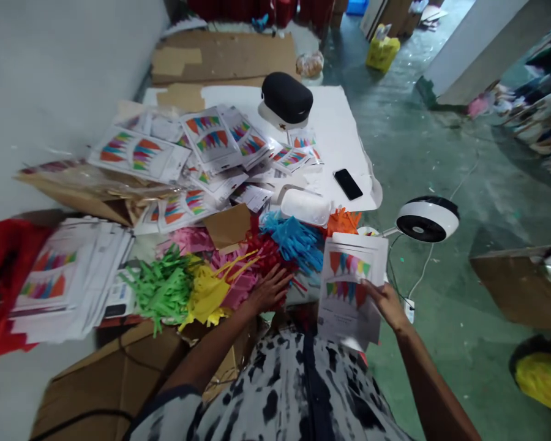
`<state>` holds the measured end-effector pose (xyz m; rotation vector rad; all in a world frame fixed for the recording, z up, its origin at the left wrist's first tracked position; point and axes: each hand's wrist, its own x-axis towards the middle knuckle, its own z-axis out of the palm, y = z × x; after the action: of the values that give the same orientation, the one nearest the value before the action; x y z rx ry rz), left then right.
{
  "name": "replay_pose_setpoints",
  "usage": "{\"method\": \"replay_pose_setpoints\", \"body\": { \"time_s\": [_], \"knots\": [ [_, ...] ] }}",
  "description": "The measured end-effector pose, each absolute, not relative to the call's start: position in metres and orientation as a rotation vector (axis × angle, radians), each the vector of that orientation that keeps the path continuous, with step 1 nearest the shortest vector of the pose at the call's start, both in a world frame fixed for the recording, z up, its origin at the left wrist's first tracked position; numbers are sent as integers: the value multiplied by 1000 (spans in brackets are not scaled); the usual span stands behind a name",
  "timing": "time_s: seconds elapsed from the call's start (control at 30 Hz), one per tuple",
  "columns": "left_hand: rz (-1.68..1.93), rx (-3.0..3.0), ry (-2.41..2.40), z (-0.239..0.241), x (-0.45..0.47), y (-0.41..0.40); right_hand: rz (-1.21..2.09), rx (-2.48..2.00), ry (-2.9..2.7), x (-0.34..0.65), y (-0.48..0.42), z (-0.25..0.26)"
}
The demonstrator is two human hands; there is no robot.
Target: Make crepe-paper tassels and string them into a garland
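My right hand (384, 302) grips the edge of a white printed card (349, 312) picturing rows of coloured bunting flags, held upright at the table's front right. Stretched flat, my left hand (272, 288) rests with fingers spread on the red fringed strips (264, 248). Bundles of cut fringe lie in a row about it: green (160, 285), yellow (206, 288), pink (241, 288), blue (296, 239) and orange (343, 222). A stack of the same printed cards (80, 275) stands at the left. Whether the left fingertips grasp any strip cannot be made out.
Filled printed packets (211, 138) pile up across the table (335, 116). Behind them sits a black case (287, 97); a phone (348, 184) lies near the right edge. A white fan (428, 218) stands right of the table, its cable on the green floor. An open carton (518, 288) is farther right.
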<state>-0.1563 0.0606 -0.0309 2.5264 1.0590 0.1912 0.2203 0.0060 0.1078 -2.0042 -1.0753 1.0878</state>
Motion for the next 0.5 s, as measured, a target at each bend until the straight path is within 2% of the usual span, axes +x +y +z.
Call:
{"method": "replay_pose_setpoints", "body": {
  "time_s": [0.27, 0.5],
  "knots": [
    [201, 2461, 958, -32, -219, 95, 1368, -1798, -1206, 182, 31, 57],
    [432, 2282, 965, 13, -205, 103, 1488, -1706, -1210, 166, 35, 41]
  ]
}}
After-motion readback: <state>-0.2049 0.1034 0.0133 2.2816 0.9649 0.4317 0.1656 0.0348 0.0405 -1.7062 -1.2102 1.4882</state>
